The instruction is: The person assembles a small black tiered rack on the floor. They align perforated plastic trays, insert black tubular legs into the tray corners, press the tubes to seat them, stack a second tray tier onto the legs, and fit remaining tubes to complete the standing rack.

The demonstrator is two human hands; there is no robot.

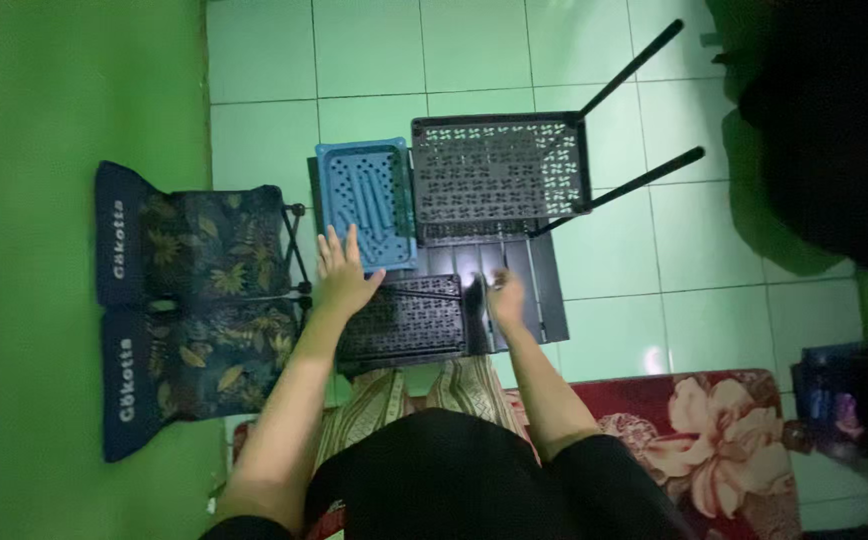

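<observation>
My left hand [341, 272] lies flat with its fingers spread. Its palm rests on the left end of a small black perforated basket [404, 322] and its fingertips reach onto a blue perforated basket [366, 200]. My right hand [502, 296], slightly blurred, curls around the right end of the small black basket. A larger black perforated basket [499, 168] stands just beyond, beside the blue one. All three sit on a low black slatted table [539, 285], two of whose thin legs [644, 178] stick out over the floor.
A folded camp chair [199, 300] with leaf-patterned fabric leans against the green wall [54, 200] on the left. Pale tiled floor [704, 260] spreads beyond the table. A red floral mat [714, 430] lies under me. Dark objects fill the right edge.
</observation>
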